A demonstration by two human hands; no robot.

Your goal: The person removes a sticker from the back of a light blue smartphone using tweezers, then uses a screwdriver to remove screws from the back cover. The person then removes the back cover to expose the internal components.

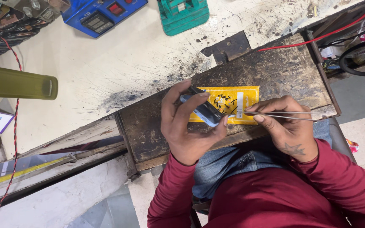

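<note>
My left hand (185, 122) grips a small blue-grey phone (203, 108), tilted on its edge above a worn dark wooden board (275, 69). My right hand (288, 126) pinches thin metal tweezers (284, 115) that lie nearly level, their tips pointing left toward the phone's lower end. Under the phone a yellow card (241, 95) with black marks lies flat on the board. Both sleeves are dark red, and blue jeans show below the board.
A blue box with a red switch (102, 12) and a green device (182, 14) stand at the back of the stained cream worktop (106, 63). A yellow-green tube (15, 82) juts in from the left. Red wires (317, 36) and cables run at the right.
</note>
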